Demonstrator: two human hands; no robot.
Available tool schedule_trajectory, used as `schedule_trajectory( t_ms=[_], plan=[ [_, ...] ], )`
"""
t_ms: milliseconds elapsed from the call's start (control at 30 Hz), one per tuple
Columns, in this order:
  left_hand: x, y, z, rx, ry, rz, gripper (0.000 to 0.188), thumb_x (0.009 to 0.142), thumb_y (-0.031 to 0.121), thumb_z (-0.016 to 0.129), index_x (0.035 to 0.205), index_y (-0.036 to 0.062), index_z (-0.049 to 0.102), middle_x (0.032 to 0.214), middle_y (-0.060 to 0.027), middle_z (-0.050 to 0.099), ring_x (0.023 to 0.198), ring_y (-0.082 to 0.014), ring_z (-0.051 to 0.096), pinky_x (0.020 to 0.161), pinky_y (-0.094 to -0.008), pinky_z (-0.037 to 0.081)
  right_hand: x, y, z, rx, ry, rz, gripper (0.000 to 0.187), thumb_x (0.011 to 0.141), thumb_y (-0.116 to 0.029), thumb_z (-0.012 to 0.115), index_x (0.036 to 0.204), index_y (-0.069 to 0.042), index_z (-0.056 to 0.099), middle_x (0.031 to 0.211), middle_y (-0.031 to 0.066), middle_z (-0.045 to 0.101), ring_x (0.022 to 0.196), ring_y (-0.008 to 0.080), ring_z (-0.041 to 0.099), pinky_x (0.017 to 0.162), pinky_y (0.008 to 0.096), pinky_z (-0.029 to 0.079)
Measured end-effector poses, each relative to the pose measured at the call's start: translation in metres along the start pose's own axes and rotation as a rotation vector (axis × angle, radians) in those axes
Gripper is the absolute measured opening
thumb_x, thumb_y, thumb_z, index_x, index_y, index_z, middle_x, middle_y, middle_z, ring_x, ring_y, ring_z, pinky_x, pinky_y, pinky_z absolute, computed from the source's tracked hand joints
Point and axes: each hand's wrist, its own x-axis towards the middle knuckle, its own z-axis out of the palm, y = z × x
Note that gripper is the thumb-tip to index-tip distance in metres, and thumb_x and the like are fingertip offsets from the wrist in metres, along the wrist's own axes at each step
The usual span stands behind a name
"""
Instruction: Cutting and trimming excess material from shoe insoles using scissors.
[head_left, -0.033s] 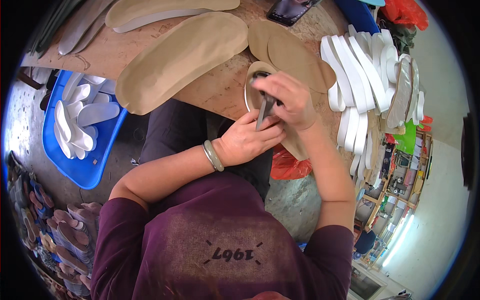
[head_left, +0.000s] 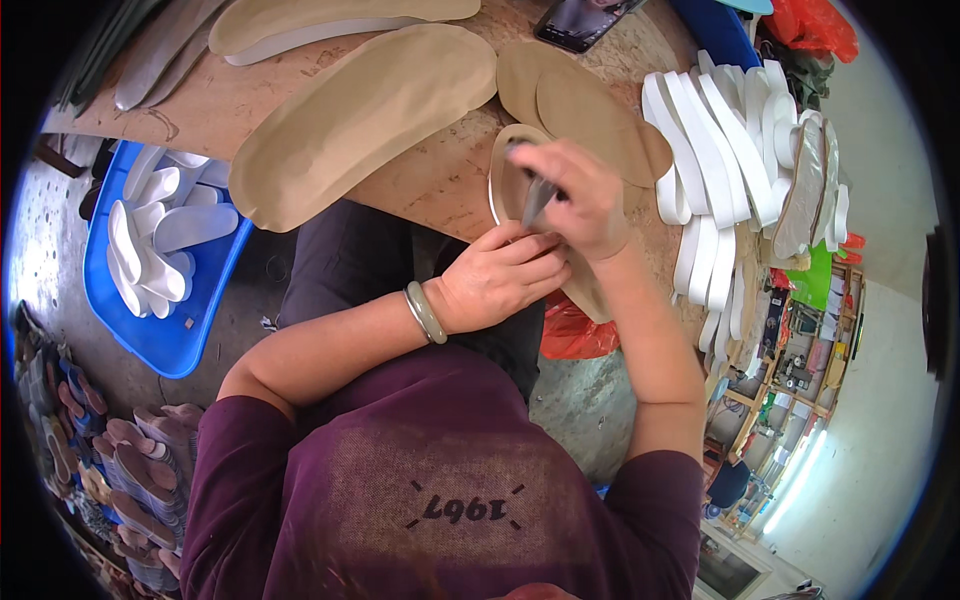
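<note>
A tan-covered sole [head_left: 510, 186] with a white edge lies at the table's front edge, partly hidden under both hands. My left hand [head_left: 500, 278] has its fingers closed over the sole's near side. In my closed right hand [head_left: 588, 205] is a grey metal tool [head_left: 537, 203] with a dark handle, pointing down beside the left fingertips. Motion blur and the fingers hide its exact kind. Farther left lies a large tan sole-shaped piece [head_left: 365, 125], and several flat tan pieces [head_left: 590, 105] overlap just beyond the hands.
White soles [head_left: 705, 140] stand in rows along the table's right side. A blue tub [head_left: 165, 345] of white soles sits at the left below the table [head_left: 420, 195]. A phone [head_left: 575, 25] lies at the far edge. Red plastic [head_left: 580, 335] hangs under the hands.
My right hand has shifted slightly, and the tool's tip has risen away from the left fingers. The left hand stays in place.
</note>
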Motion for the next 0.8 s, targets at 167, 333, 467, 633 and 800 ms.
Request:
schedule_trajectory(
  t_ms=[167, 333, 467, 633, 800],
  plan=[
    [0.003, -0.004, -0.002, 0.067, -0.033, 0.032, 0.027, 0.077, 0.018, 0.064, 0.102, 0.0092, 0.062, 0.108, -0.0019, 0.060, 0.110, -0.0172, 0.057, 0.096, -0.0334, 0.045, 0.005, -0.002, 0.030, 0.274, 0.431, 0.525, 0.025, 0.091, -0.004, 0.065, 0.116, -0.007, 0.066, 0.080, 0.0071, 0.068, 0.064, 0.0106, 0.065, 0.059, 0.0254, 0.053],
    [0.013, -0.005, -0.018, -0.034, -0.072, -0.004, 0.041, 0.074, 0.043, 0.072, 0.094, 0.0084, 0.062, 0.100, -0.0037, 0.059, 0.101, -0.0208, 0.057, 0.098, -0.0375, 0.042, 0.005, 0.019, 0.016, 0.980, 0.772, 0.707, 0.030, 0.093, -0.004, 0.063, 0.122, -0.001, 0.058, 0.080, 0.0072, 0.063, 0.068, 0.0165, 0.064, 0.060, 0.0304, 0.055],
    [0.024, 0.002, -0.036, -0.083, -0.261, -0.120, 0.047, 0.080, 0.054, 0.069, 0.091, 0.0082, 0.063, 0.097, -0.0054, 0.059, 0.097, -0.0233, 0.057, 0.096, -0.0392, 0.042, -0.022, 0.017, -0.002, 1.234, 0.778, 0.592, 0.036, 0.095, -0.006, 0.056, 0.131, -0.001, 0.051, 0.094, 0.0106, 0.065, 0.083, 0.0184, 0.063, 0.080, 0.0342, 0.054],
    [0.052, 0.026, -0.029, 0.351, -0.443, -0.313, 0.060, 0.080, 0.056, 0.068, 0.107, 0.0022, 0.064, 0.112, -0.0112, 0.058, 0.102, -0.0259, 0.054, 0.081, -0.0386, 0.045, -0.039, 0.010, -0.026, 1.051, 0.787, 0.527, 0.045, 0.089, 0.004, 0.056, 0.134, 0.000, 0.050, 0.104, 0.0109, 0.066, 0.095, 0.0194, 0.063, 0.092, 0.0313, 0.048],
    [0.038, 0.016, -0.028, 0.238, -0.469, -0.068, 0.081, 0.074, 0.055, 0.073, 0.129, -0.0015, 0.055, 0.140, -0.0169, 0.050, 0.134, -0.0337, 0.042, 0.107, -0.0448, 0.037, -0.040, 0.005, -0.034, 1.015, 0.723, 0.523, 0.048, 0.085, 0.009, 0.058, 0.132, 0.001, 0.052, 0.108, 0.0109, 0.067, 0.101, 0.0204, 0.065, 0.090, 0.0299, 0.049]
  ],
)
